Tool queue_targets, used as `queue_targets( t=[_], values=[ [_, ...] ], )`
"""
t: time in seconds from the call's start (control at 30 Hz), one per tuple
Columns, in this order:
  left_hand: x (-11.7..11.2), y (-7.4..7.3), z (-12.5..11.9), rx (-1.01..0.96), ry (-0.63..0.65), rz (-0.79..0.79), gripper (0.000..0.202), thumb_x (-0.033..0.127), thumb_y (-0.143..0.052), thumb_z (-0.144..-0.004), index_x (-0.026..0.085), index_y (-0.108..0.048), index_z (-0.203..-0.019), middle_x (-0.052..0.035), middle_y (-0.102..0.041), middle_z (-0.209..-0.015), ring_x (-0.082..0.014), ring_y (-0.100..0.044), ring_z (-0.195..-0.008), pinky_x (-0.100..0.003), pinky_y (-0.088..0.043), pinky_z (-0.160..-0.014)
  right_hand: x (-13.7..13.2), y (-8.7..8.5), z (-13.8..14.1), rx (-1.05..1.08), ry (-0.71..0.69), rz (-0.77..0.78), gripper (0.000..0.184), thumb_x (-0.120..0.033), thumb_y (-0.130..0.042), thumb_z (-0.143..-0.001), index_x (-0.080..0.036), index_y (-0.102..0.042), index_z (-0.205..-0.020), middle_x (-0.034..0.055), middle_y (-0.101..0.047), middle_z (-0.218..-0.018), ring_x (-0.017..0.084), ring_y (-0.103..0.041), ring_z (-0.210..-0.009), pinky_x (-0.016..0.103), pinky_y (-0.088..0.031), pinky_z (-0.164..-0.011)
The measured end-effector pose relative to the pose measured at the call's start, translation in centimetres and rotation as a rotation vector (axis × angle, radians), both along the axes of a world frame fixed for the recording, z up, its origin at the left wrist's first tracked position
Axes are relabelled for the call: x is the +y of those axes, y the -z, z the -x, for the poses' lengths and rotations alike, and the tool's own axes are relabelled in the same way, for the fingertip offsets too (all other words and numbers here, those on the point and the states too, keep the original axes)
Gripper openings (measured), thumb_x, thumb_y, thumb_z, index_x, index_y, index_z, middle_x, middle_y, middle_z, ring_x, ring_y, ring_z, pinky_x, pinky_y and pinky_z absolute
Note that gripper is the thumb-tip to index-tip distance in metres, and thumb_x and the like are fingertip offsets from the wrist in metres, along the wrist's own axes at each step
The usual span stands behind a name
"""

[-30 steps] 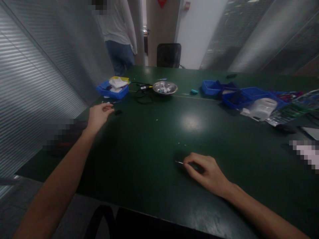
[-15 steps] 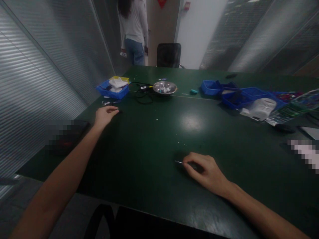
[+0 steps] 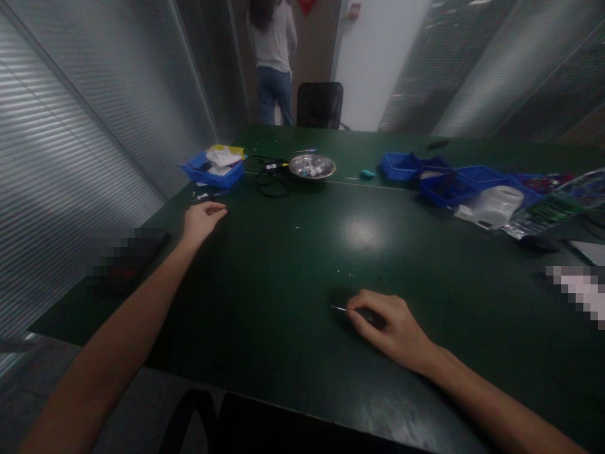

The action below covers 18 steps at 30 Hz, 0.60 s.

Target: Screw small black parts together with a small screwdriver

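My left hand (image 3: pixel 201 220) is stretched far out to the left part of the dark green table (image 3: pixel 293 265), fingers closed down over a small dark object that is now hidden under them. My right hand (image 3: pixel 390 328) rests on the table near the front, fingers curled round a thin tool with a silver metal tip (image 3: pixel 339 308) that points left. Just beyond my left hand lie a few small parts (image 3: pixel 204 197).
A blue bin (image 3: pixel 212 167) with white items, a black cable (image 3: pixel 271 176) and a metal bowl (image 3: pixel 312 166) sit at the back left. Blue trays (image 3: pixel 444 180) and plastic bags (image 3: pixel 543 211) crowd the right. A person (image 3: pixel 276 57) stands by a black chair (image 3: pixel 320 104) beyond.
My left hand moved slightly right and came down over the small dark object, which no longer shows. The person at the back walked right towards the door. My right hand stayed still.
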State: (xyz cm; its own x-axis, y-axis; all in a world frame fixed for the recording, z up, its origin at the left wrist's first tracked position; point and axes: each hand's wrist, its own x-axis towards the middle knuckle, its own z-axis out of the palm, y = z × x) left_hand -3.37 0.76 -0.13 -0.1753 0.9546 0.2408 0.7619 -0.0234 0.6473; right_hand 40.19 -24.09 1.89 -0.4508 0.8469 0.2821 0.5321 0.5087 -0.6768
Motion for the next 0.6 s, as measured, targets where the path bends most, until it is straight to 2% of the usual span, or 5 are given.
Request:
queue_targets(
  t=[0.47,0.6],
  values=[
    [0.11,0.02,0.13,-0.011,-0.015,0.016,0.031,0.037,-0.075,-0.078,0.021,-0.078,-0.104,-0.0069,-0.079,-0.102,-0.0234,-0.072,-0.095,-0.035,-0.055,-0.092,-0.06,-0.67,0.25,0.008,0.001,-0.013,0.017,-0.026,-0.055,-0.102,-0.02,-0.069,-0.096,0.0029,-0.07,-0.082,0.016,-0.066,-0.068,0.028,-0.049,-0.063],
    [0.08,-0.02,0.3,0.054,-0.017,0.028,0.034,0.04,-0.075,-0.078,0.02,-0.078,-0.105,-0.0076,-0.078,-0.101,-0.0231,-0.071,-0.091,-0.033,-0.055,-0.086,0.01,-0.49,0.14,0.009,-0.007,-0.006,0.015,-0.026,-0.056,-0.102,-0.019,-0.068,-0.095,0.003,-0.07,-0.083,0.015,-0.065,-0.069,0.027,-0.049,-0.063]
  ],
)
